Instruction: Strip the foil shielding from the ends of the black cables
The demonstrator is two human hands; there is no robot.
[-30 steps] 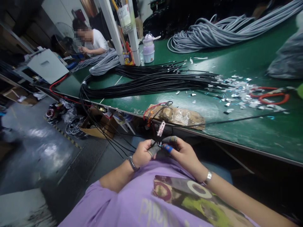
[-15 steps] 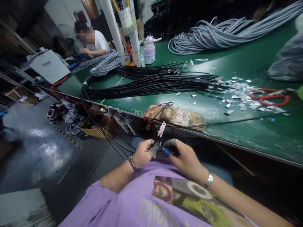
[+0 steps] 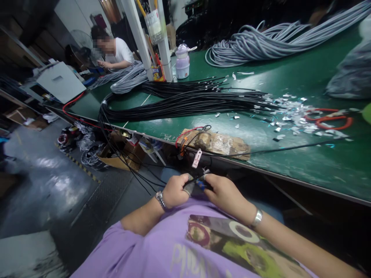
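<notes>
My left hand (image 3: 175,189) is closed round a thin black cable (image 3: 194,180), its wrapped thumb and fingers pinching it in front of my shirt. My right hand (image 3: 224,194) is closed at the cable's end, thumb and forefinger pressed together there. A small silvery scrap (image 3: 205,170) sticks up above that pinch. Between the hands, by the right fingers, shows a small blue thing (image 3: 200,184) whose kind I cannot make out. Just above the hands, a white tag (image 3: 196,158) hangs at the bench edge.
On the green bench (image 3: 304,162) lie a bundle of black cables (image 3: 179,106), foil scraps (image 3: 290,116), red-handled scissors (image 3: 333,121) and coiled grey cable (image 3: 249,46). A taped wooden block (image 3: 220,143) sits at the edge. Another person (image 3: 116,52) sits at the far left.
My right hand has shifted slightly in, and its fingers now cover the cable end where thin bare wires showed. A silvery scrap now stands out above it. The white tag has swung slightly.
</notes>
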